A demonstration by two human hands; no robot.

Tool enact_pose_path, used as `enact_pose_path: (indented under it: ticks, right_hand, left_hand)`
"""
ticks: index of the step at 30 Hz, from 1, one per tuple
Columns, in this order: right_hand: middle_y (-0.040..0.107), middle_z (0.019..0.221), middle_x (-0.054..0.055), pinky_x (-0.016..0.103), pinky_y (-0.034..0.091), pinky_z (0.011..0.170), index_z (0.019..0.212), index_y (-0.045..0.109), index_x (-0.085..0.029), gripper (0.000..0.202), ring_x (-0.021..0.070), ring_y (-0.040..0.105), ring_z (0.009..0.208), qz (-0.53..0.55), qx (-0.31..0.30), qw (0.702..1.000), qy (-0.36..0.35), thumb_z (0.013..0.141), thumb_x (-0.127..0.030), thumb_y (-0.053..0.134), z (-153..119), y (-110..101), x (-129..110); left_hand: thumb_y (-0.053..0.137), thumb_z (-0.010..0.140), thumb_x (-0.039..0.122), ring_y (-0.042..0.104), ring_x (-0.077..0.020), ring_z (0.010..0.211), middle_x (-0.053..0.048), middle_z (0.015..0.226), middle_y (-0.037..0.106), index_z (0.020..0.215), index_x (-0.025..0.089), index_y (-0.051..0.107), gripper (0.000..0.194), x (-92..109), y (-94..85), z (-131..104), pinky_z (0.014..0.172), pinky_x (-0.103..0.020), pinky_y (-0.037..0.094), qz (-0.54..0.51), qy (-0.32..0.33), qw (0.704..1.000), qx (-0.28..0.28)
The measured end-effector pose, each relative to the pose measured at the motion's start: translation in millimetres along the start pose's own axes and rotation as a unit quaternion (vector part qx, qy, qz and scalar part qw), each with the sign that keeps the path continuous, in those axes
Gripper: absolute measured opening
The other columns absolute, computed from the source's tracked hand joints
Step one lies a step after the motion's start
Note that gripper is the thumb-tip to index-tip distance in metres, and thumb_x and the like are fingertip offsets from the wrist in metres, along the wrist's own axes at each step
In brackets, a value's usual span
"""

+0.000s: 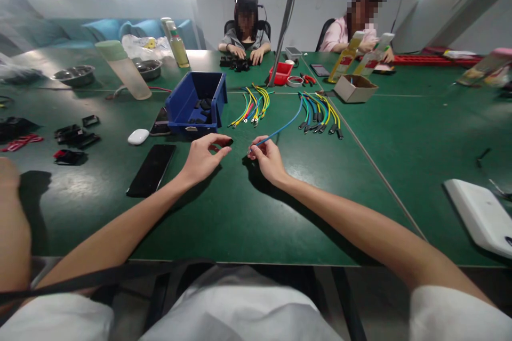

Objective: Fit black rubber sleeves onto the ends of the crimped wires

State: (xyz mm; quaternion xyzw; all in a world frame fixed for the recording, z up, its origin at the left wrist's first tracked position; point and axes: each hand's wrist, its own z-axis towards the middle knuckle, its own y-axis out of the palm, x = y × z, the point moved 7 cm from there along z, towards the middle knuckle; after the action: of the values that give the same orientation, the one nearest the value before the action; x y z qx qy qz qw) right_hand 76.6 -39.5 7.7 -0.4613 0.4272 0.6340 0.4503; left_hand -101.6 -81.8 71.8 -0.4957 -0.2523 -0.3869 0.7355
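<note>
My right hand (269,159) pinches one end of a blue wire (286,127), whose other end reaches up to a bundle of wires with black sleeved ends (320,117). Close by on the left, my left hand (205,157) holds a small black cap (230,142) between thumb and fingertips. A gap separates the cap from the wire's end. Behind my left hand stands a blue bin (196,123) with black pieces (204,106) inside. A second bundle of green and yellow wires (260,104) lies beyond my hands.
A phone (152,170) and a white earbud case (138,137) lie left of my left arm. Black parts (74,136) and bottles (124,72) stand further left. A small carton (355,89) sits right of the wires. Two people sit across the green table (248,224).
</note>
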Motion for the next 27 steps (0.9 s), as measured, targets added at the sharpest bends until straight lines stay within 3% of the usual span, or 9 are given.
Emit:
enact_pose_path:
  ticks: [8, 20, 27]
  right_hand:
    - [0.061, 0.075, -0.003, 0.031, 0.049, 0.067, 0.093, 0.052, -0.022, 0.022, 0.0127, 0.06, 0.066, -0.004, -0.004, 1.0, 0.005, 0.083, -0.036, 0.065, -1.3, 0.3, -1.9]
    - [0.068, 0.085, -0.002, 0.029, 0.05, 0.067, 0.099, 0.045, -0.026, 0.03, 0.0128, 0.064, 0.071, 0.016, 0.023, 1.0, 0.002, 0.081, -0.03, 0.068, -12.0, 4.0, -15.7]
    - [0.071, 0.087, -0.001, 0.034, 0.053, 0.08, 0.093, 0.042, -0.026, 0.032, 0.0146, 0.068, 0.079, 0.036, 0.057, 0.998, -0.002, 0.078, -0.028, 0.07, -17.6, 3.7, -15.4]
  left_hand:
    - [0.067, 0.085, 0.028, 0.067, -0.0178, 0.085, -0.005, 0.096, 0.073, 0.103, 0.019, 0.074, 0.022, 4.0, 15.2, -22.2, 0.074, -0.03, 0.054, -0.002, 0.015, 0.999, -0.046]
    - [0.064, 0.086, 0.027, 0.067, -0.0194, 0.09, -0.006, 0.099, 0.073, 0.101, 0.021, 0.075, 0.019, -0.7, 20.7, -27.2, 0.077, -0.032, 0.053, 0.024, 0.03, 0.998, -0.054]
    - [0.066, 0.084, 0.025, 0.066, -0.0172, 0.076, -0.005, 0.086, 0.073, 0.096, 0.02, 0.077, 0.017, -2.1, 20.3, -26.8, 0.067, -0.029, 0.05, 0.034, 0.031, 0.998, -0.053]
